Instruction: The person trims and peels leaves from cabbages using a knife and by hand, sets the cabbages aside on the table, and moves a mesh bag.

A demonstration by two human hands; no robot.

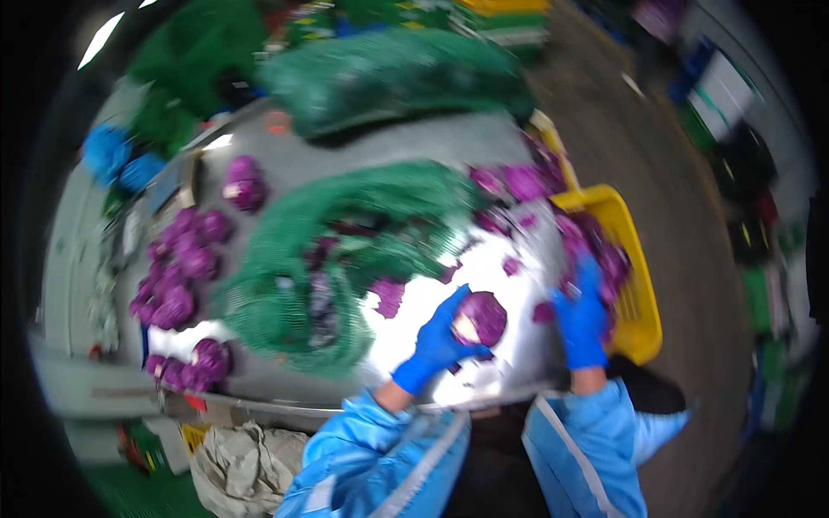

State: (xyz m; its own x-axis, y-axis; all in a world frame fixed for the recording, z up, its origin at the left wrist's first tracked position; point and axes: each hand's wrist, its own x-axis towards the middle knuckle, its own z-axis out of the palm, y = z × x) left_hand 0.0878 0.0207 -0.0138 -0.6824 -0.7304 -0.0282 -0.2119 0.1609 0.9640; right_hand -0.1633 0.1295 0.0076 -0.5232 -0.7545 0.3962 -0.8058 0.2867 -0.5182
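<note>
My left hand (438,343), in a blue glove, is closed around the side of a purple cabbage (488,318) over the shiny metal table. A pale cut patch shows on the cabbage near my fingers. My right hand (580,326), also blue-gloved, is at the inner side of a yellow crate (646,302). Motion smears its fingers, so whether it holds anything is not clear. Purple cabbage leaves (611,263) fill the crate beside that hand. To the left of my left hand lies an open green mesh bag (276,250) with dark purple contents partly showing.
Several purple cabbages (186,259) sit along the table's left side. A full green mesh bag (389,78) lies across the far end of the metal table (345,160). Loose leaves (389,295) are scattered mid-table. A whitish sack (246,466) is on the floor at lower left.
</note>
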